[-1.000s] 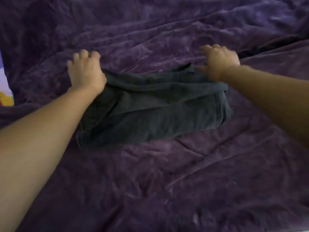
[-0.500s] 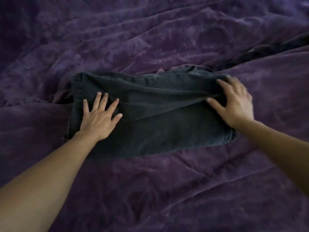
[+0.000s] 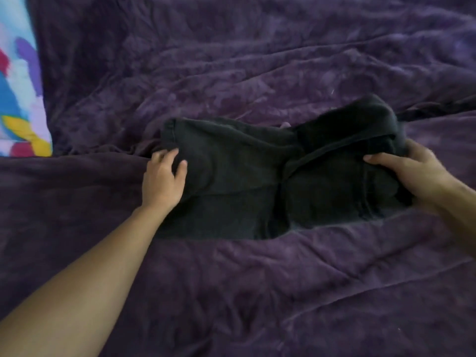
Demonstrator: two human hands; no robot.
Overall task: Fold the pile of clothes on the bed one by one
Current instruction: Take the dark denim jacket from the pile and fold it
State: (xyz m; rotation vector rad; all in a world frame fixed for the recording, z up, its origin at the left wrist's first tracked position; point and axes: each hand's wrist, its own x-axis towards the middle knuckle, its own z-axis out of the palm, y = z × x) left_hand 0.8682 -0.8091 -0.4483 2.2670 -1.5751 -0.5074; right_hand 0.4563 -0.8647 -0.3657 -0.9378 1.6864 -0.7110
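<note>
A pair of dark grey jeans [image 3: 244, 176], folded into a thick bundle, lies across the middle of the purple blanket. My left hand [image 3: 163, 180] rests on the bundle's left end, fingers curled around its edge. My right hand [image 3: 414, 176] grips the right end, thumb on top and fingers underneath, and that end is raised off the bed and bent toward the left. The jeans crease in the middle where the right part lifts.
The rumpled purple blanket [image 3: 257, 292] covers the whole bed. A brightly coloured patterned cloth [image 3: 20, 99] shows at the far left edge. No other clothes are visible.
My right hand went from pressing flat on the jeans to gripping their right end and lifting it leftward. My left hand slid to the left edge. The view shifted right.
</note>
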